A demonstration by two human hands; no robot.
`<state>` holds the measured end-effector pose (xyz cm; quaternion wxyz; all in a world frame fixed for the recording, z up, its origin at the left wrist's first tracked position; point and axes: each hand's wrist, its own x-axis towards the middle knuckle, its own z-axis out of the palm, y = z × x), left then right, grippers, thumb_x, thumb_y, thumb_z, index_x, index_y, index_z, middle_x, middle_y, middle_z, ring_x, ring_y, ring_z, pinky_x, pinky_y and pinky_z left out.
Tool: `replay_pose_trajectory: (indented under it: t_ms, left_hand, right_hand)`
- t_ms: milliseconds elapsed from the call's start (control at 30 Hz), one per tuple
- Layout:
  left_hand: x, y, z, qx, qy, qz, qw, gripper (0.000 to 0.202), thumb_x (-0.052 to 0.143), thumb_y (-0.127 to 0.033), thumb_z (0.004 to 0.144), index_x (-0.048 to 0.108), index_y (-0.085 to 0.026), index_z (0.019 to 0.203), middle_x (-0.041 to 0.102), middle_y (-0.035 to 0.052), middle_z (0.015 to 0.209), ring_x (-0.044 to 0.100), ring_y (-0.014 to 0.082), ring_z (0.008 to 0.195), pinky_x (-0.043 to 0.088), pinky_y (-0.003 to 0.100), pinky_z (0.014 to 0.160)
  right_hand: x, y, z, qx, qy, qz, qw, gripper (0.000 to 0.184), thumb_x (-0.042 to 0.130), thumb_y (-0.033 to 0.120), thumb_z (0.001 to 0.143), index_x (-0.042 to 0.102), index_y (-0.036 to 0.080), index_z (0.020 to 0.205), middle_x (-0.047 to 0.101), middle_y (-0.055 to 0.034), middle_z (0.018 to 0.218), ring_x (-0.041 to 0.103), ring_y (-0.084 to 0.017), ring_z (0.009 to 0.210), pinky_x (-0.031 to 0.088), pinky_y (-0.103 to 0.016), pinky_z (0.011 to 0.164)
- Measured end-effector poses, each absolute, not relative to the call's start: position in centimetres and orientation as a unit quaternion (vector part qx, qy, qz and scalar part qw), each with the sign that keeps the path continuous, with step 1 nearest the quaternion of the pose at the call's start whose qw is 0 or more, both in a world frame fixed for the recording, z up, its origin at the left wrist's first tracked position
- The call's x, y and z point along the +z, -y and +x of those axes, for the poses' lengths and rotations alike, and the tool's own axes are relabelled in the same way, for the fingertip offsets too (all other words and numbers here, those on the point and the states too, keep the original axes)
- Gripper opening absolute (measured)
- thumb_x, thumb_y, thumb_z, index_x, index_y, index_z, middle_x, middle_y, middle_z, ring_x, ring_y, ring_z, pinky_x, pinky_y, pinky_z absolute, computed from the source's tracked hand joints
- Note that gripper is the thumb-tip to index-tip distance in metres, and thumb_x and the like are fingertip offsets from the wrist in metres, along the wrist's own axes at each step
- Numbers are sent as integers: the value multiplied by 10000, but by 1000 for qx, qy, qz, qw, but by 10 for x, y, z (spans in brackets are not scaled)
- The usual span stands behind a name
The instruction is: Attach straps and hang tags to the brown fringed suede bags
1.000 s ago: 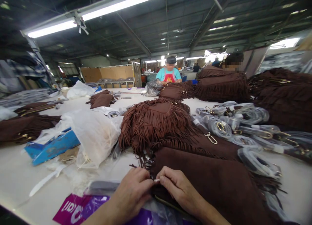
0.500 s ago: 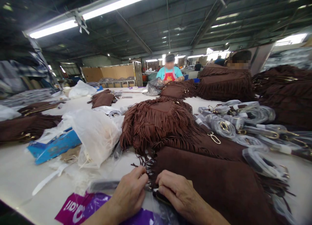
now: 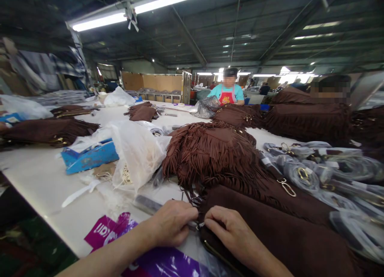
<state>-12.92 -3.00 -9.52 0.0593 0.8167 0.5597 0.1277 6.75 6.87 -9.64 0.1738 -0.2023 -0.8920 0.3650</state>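
Observation:
A dark brown suede-like bag lies in front of me, with a zipper along its near edge and fringe at its upper left corner. My right hand lies over that left end, its thumb and fingers pinching the bag's corner. Just left of it, my left hand is closed with its fingertips together; what they hold is hidden. A small metal fitting shows between the two hands. Below my left forearm lies a purple plastic bag, and a plastic-wrapped strap is behind my left wrist.
Fringed brown bags are heaped ahead. Plastic-wrapped straps with gold clasps lie right. On the left are a white plastic bag, a blue holder and the table edge. A co-worker in a red apron is across the table.
The view has swung left, so things appear further right. My hands have come closer together at the bag's corner, and more of its zipper edge shows.

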Motion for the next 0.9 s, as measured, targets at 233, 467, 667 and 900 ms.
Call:
replay_pose_trajectory:
  t_ms: [233, 467, 667, 900]
  left_hand:
    - [-102, 28, -137, 220, -556, 794, 111, 251, 453, -89, 587, 378, -226, 783, 525, -3, 717, 535, 184, 678, 360, 274, 606]
    - [-102, 26, -137, 250, -544, 789, 139, 256, 445, -85, 588, 398, -226, 797, 514, -13, 715, 520, 175, 674, 356, 263, 620]
    - [-103, 25, -139, 251, -547, 783, 156, 248, 452, -81, 587, 396, -226, 780, 529, -10, 707, 526, 178, 669, 367, 254, 618]
    - [-107, 24, -141, 254, -544, 784, 159, 262, 460, -70, 590, 443, -218, 806, 565, 3, 736, 555, 189, 697, 389, 254, 634]
  right_hand:
    - [-85, -73, 58, 295, 930, -139, 169, 189, 472, 167, 904, 532, 190, 726, 571, -18, 743, 550, -169, 703, 369, -281, 665]
    - [-90, -73, 51, 297, 930, -136, 168, 189, 480, 159, 897, 495, 196, 713, 559, -12, 735, 542, -165, 696, 348, -279, 657]
    - [-90, -72, 51, 285, 937, -142, 145, 192, 491, 165, 886, 484, 199, 696, 565, -4, 731, 542, -158, 692, 331, -276, 647]
    - [-82, -73, 47, 285, 939, -138, 132, 214, 496, 161, 869, 464, 199, 660, 536, 14, 679, 520, -143, 642, 310, -269, 613]
